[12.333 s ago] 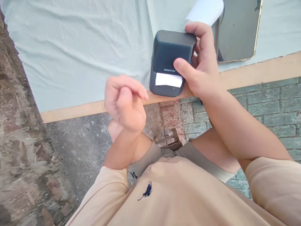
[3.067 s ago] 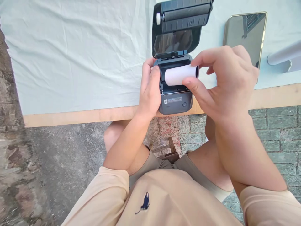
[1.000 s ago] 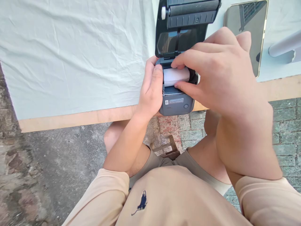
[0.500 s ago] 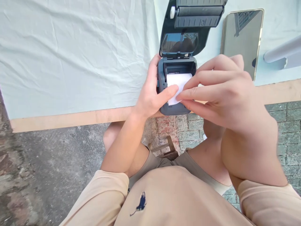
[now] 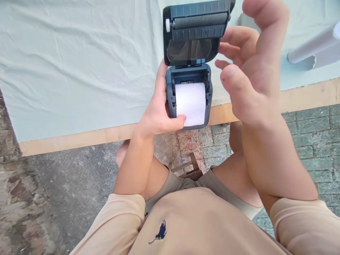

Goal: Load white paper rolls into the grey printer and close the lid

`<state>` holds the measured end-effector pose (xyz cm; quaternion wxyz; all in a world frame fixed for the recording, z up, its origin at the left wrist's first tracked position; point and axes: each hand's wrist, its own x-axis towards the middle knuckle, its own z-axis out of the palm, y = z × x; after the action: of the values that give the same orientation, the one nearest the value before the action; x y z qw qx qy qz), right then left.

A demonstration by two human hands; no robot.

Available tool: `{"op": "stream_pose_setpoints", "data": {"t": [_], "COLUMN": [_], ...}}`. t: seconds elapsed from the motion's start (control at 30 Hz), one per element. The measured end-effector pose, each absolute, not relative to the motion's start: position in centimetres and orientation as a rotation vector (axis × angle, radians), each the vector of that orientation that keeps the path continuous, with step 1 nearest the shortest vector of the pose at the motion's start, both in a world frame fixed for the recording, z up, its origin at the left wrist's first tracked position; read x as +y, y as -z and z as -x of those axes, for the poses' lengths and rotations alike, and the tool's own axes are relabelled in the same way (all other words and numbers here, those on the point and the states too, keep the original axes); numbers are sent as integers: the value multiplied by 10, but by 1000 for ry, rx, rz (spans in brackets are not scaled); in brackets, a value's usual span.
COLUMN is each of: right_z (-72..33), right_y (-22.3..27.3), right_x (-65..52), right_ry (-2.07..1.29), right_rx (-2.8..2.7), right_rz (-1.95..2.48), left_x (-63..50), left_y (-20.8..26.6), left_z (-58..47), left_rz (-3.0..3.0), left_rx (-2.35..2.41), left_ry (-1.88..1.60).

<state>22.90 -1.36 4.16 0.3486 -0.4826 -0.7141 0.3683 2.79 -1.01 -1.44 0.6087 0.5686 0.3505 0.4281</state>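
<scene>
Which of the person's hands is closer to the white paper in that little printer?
Left. The left hand holds the printer and its thumb lies on the paper. The right hand is raised off to the right, clear of it.

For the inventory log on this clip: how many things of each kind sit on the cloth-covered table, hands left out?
Label printer, lid open, gripped by the left hand: 1
Paper roll in the printer: 1
White cylinder at the right edge: 1
Right hand holds nothing.
Total: 3
</scene>
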Motion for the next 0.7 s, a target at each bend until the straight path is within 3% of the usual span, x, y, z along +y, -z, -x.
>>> {"op": "stream_pose_setpoints", "data": {"t": [0.27,0.7], "right_z": [-212,-207], "right_y": [-33,-27], "right_x": [-17,-11], "right_ry": [-1007,-1355], "right_rx": [-1535,-1616], "right_rz": [1171,1256], "left_x": [-8,-17], "left_y": [22,15], "left_z": [-21,-33], "left_rz": [-1490,-912], "left_rx": [574,807], "left_ry": [-954,-1065]}}
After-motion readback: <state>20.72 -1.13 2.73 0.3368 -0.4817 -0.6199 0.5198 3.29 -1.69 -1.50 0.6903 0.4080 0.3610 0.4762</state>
